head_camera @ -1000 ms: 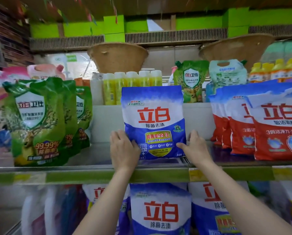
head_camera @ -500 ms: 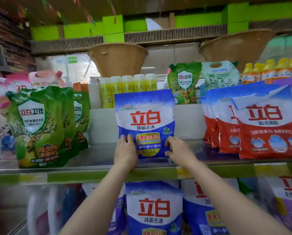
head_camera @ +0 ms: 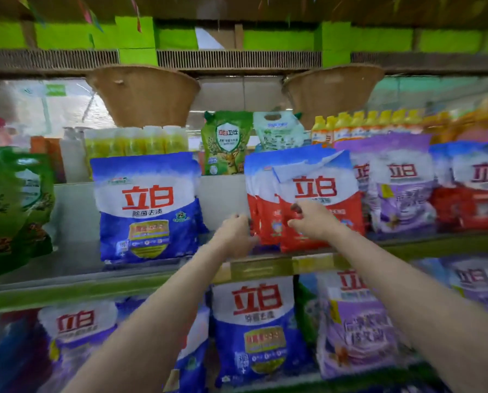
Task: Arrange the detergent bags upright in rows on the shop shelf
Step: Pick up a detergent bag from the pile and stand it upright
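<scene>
A blue detergent bag (head_camera: pixel 147 207) stands upright and alone on the middle shelf (head_camera: pixel 75 290), left of my hands. To its right stands a row of red detergent bags (head_camera: pixel 319 191), the front one with a folded top corner. My left hand (head_camera: pixel 235 235) grips the left edge of the rear red bags. My right hand (head_camera: pixel 312 219) lies on the front red bag, thumb and curled fingers pinching near its left edge. The view is motion-blurred.
Green pouches (head_camera: pixel 13 205) stand at the shelf's left, purple bags (head_camera: pixel 398 188) and more red bags (head_camera: pixel 475 194) at the right. Yellow bottles (head_camera: pixel 135 141) and a green pouch (head_camera: pixel 227 143) stand behind. Blue and purple bags fill the lower shelf (head_camera: pixel 254 333). Two baskets (head_camera: pixel 143 95) hang above.
Both hands let go of the blue bag, which now stands on its own. They moved right to the red bags, and the view swung right.
</scene>
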Demonstrator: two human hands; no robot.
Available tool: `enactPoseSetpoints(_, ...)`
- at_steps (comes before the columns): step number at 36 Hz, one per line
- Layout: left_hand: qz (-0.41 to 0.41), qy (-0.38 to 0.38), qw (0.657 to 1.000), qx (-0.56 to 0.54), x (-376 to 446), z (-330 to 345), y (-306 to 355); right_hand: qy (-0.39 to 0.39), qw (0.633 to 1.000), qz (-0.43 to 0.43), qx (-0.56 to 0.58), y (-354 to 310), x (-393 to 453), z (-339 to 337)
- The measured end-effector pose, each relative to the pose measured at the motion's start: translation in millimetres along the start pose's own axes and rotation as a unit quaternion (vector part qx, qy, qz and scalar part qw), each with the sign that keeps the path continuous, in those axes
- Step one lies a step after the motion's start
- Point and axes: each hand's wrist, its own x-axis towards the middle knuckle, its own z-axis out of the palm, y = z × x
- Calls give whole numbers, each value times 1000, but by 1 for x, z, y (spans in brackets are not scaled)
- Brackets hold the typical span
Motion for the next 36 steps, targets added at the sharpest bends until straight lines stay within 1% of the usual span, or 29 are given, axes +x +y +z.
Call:
enactPoseSetpoints(3,-35,-6,997,-69,26,17,19,43,998,33,8,47,5,-25)
enactPoseSetpoints(5,-53,1,995,-80,43,32,27,86,993,72,22,77,7,-40)
enactPoseSetpoints(7,-87,26,989,-117,52,40,30,105,986,107,68,100,7,-48)
enactPoseSetpoints(9,-138,63,971,-182,63,49,37,104,980,124,119,132,15,-48)
enactPoseSetpoints(12,-211,109,926,-293,81,59,40,54,956,134,257,165,31,-39)
enactPoseSetpoints(14,-230,130,897,-354,98,72,27,5,922,139,362,166,36,-31)
enactPoseSetpoints(15,-231,132,888,-374,104,80,19,-7,904,136,405,165,40,-25)
enactPoseSetpoints(17,-226,113,874,-414,127,102,-5,-19,864,125,488,155,46,-14)
enactPoseSetpoints(18,-222,106,862,-443,130,105,-8,-18,850,115,515,156,55,-5)
enactPoseSetpoints(21,-177,97,818,-539,117,100,-2,-41,827,97,552,127,50,7)
enactPoseSetpoints(22,-178,90,803,-562,105,92,8,-56,823,92,558,124,51,12)
enactPoseSetpoints(24,-177,84,789,-582,79,74,31,-70,822,89,558,122,54,17)
enactPoseSetpoints(27,-128,64,799,-584,70,67,39,-63,811,98,573,128,63,16)
enactPoseSetpoints(29,-122,64,802,-581,70,68,40,-55,808,107,577,136,70,14)
enactPoseSetpoints(31,-122,58,805,-578,70,70,39,-82,802,107,583,138,71,14)
enactPoseSetpoints(34,-120,52,802,-583,76,72,38,-140,781,116,598,136,69,15)
enactPoseSetpoints(36,-119,49,802,-584,78,72,37,-158,776,122,599,134,71,17)
